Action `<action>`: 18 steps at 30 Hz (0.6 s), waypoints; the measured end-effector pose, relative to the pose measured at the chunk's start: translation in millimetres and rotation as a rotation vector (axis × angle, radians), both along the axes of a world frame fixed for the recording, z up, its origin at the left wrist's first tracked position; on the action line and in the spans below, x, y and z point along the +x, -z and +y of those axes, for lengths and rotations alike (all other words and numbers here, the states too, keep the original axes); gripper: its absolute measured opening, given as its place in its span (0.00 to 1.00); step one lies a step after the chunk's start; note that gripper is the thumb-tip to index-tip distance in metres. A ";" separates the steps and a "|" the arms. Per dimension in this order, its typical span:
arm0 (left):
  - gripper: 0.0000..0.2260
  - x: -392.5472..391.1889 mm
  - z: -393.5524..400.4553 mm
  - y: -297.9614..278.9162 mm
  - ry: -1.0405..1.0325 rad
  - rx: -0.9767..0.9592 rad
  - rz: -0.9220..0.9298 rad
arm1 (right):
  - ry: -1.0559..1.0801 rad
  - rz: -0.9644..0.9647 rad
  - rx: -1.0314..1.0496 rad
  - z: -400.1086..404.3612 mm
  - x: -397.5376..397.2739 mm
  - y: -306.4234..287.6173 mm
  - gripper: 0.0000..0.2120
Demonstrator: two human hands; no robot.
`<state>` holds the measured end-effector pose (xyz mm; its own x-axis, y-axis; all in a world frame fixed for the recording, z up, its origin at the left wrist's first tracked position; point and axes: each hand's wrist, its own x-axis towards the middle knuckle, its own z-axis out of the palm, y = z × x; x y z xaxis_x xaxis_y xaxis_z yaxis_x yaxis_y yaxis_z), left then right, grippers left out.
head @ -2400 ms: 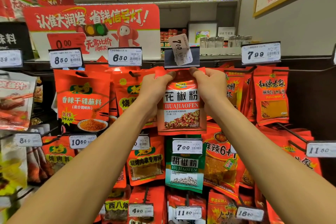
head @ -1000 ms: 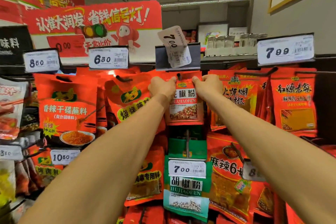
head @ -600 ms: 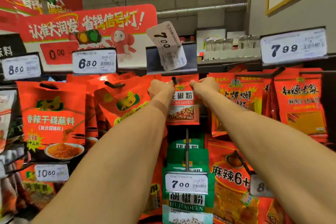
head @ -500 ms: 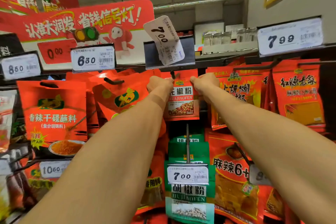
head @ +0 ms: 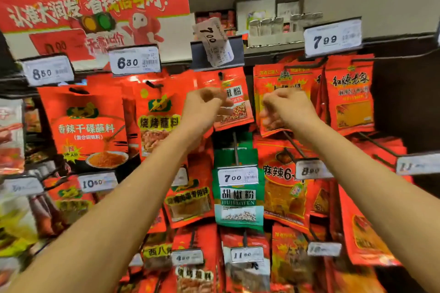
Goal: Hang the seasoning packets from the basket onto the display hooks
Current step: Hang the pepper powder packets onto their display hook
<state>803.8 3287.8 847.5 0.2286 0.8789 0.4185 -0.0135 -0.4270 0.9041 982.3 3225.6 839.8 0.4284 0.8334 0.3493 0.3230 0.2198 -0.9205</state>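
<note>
The red huajiao powder packet [head: 238,104] hangs from the top-row display hook [head: 220,75] under the tilted 7.00 price tag [head: 214,41]. My left hand [head: 202,107] floats just in front of the packet's left edge, fingers loosely curled, nothing in it. Level with it, my right hand [head: 285,109] is a little to the packet's right, also loosely curled and holding nothing. Neither hand touches the packet. The basket is out of view.
Red seasoning packets fill neighbouring hooks: a large one [head: 83,123] at left, others [head: 348,95] at right. A green pepper packet [head: 239,197] hangs below on a hook with a 7.00 tag. Metal hook rods stick out toward me. A red promotional sign [head: 95,7] sits above.
Both hands pushed the packet onto the hook, then let go and drew back toward me and slightly down. The packet now hangs alone.
</note>
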 end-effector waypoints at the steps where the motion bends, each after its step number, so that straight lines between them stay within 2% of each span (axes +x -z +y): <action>1: 0.07 -10.5 -12.1 5.6 0.066 -0.023 -0.013 | -0.040 0.051 0.016 -19.7 -2.5 3.7 0.10; 4: 0.09 -36.3 -43.5 35.7 0.135 -0.095 -0.054 | -0.107 0.168 0.041 -73.1 -5.6 20.1 0.10; 9: 0.10 -59.8 -85.2 107.1 0.098 -0.294 -0.080 | -0.136 0.358 -0.009 -127.6 -3.7 79.9 0.11; 13: 0.10 -66.8 -117.7 186.8 -0.002 -0.470 -0.066 | -0.140 0.459 -0.192 -149.8 -1.1 175.1 0.13; 18: 0.11 -72.2 -152.8 316.8 -0.105 -0.773 0.020 | -0.114 0.477 -0.545 -170.6 -2.6 315.9 0.12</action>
